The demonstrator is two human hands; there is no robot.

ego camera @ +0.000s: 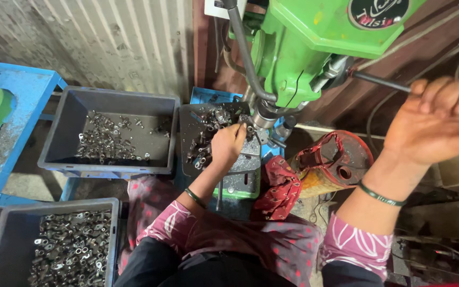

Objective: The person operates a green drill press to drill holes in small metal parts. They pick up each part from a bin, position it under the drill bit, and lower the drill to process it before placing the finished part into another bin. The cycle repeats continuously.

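Seen from above, at a green drill press [314, 48]. Right hand [442, 119] raised high at the right side, fingers closed around the dark feed lever [381, 82] of the machine, near its outer end; thin green bangle [381, 195] on that wrist. Left hand [228, 144] lower, on the small work table of the press [243, 178], just under the spindle [264, 114]. Fingertips pinched together on a small metal part [248, 129] right beside the spindle; not possible to tell its exact shape, too small. Another thin bangle on the left wrist too.

Just behind and left of the left hand, a loose heap of small metal parts [205, 133], dark and shiny, lying on the work table and touching the hand's side. Further left, a grey plastic crate [59, 127] with a thin scatter of similar parts on its bottom, resting on a blue metal stand [25, 95]. Lower left, a second grey crate [6, 234], filled much more with the same kind of ring-ended parts. Between the two arms, a red cloth [277, 188] bunched near the table, and beside it a round rusty red can [346, 157] with an opening on top. Pink patterned sleeves on both arms, dark trousers below. Corrugated metal wall [107, 37] behind the crates.
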